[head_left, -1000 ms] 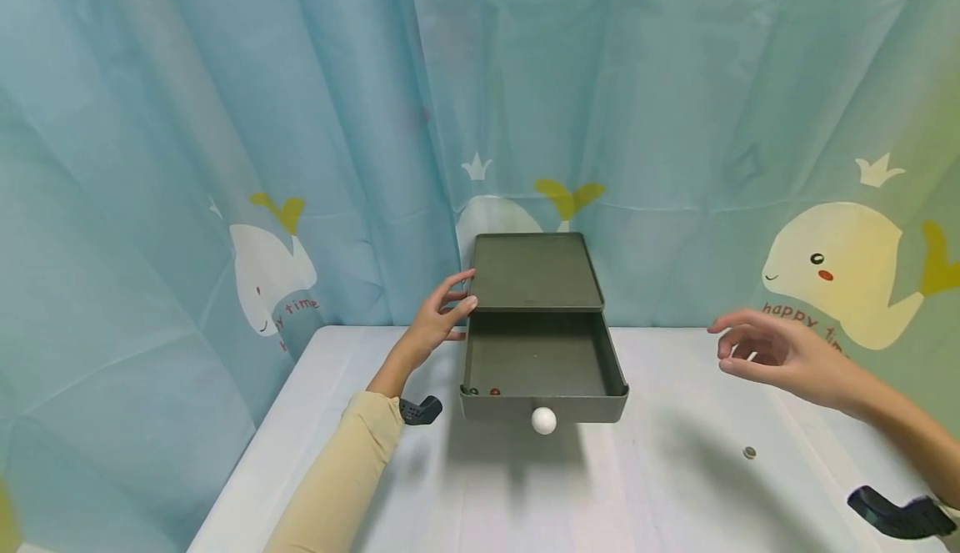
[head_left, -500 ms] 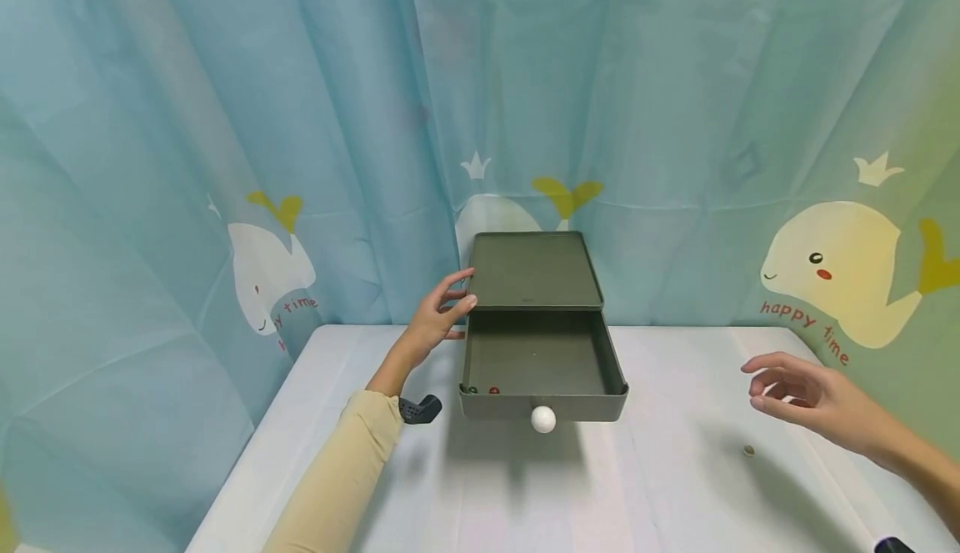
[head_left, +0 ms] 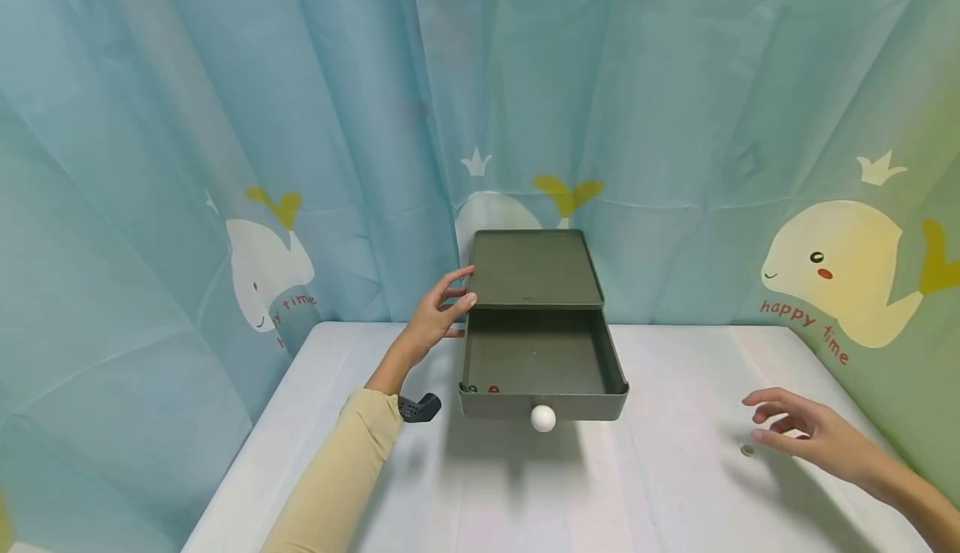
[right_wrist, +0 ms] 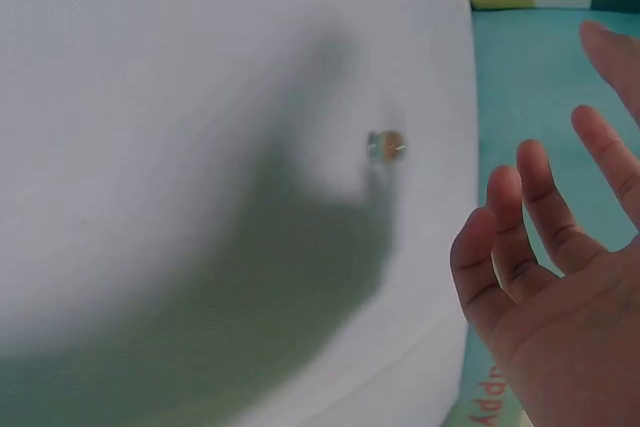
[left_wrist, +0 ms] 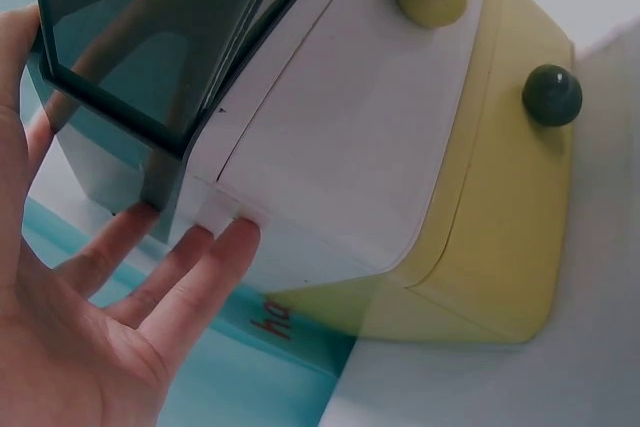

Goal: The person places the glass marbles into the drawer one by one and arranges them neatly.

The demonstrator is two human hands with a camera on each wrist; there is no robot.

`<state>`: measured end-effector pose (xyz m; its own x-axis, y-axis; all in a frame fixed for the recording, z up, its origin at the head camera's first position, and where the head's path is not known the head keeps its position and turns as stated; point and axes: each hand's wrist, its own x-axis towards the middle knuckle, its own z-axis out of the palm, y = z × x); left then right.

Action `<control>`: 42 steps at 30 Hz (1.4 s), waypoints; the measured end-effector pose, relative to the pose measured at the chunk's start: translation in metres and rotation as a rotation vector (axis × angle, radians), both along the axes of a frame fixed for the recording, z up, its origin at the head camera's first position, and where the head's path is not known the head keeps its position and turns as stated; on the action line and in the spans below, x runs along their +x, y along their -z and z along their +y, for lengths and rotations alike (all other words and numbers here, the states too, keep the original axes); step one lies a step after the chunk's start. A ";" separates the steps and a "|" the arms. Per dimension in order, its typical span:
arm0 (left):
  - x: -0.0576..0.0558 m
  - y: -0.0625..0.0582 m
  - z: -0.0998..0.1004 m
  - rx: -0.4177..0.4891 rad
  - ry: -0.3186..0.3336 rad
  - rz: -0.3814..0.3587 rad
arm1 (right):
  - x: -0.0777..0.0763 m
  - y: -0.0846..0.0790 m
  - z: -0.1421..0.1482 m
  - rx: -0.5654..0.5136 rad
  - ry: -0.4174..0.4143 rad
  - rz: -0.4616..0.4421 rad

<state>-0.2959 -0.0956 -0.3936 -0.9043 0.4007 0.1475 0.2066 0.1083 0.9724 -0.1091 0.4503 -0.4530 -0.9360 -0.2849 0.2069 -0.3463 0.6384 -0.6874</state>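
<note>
A stacked drawer box shows its dark green top [head_left: 536, 269], with the top drawer [head_left: 543, 407] pulled out by its white knob side. Inside, a green marble [head_left: 472, 389] and a red marble [head_left: 493, 389] lie at the front left. My left hand [head_left: 431, 319] touches the box's left side, its fingers spread and fairly straight. On the white table at the right is a small clear glass marble [right_wrist: 386, 147] with orange in it. My right hand [head_left: 813, 436] hovers just right of that marble, fingers loosely bent and holding nothing.
Below the open drawer, the left wrist view shows a white drawer [left_wrist: 340, 137] with a yellowish knob and a yellow drawer [left_wrist: 500, 187] with a dark green knob. A whale-print curtain [head_left: 675, 161] hangs behind the white table [head_left: 667, 486].
My right hand has moved right and down, coming lower beside the glass marble on the table. The left hand stays against the box, and the drawer has not moved.
</note>
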 end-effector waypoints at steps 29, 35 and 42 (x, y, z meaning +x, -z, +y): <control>-0.003 0.001 0.000 -0.006 0.000 0.014 | 0.002 0.048 0.006 -0.042 -0.089 0.062; -0.004 0.002 0.001 -0.003 -0.006 0.018 | 0.002 0.050 0.005 -0.023 -0.065 0.084; -0.002 0.001 0.001 -0.002 -0.007 0.003 | 0.001 0.053 0.005 -0.010 -0.036 0.080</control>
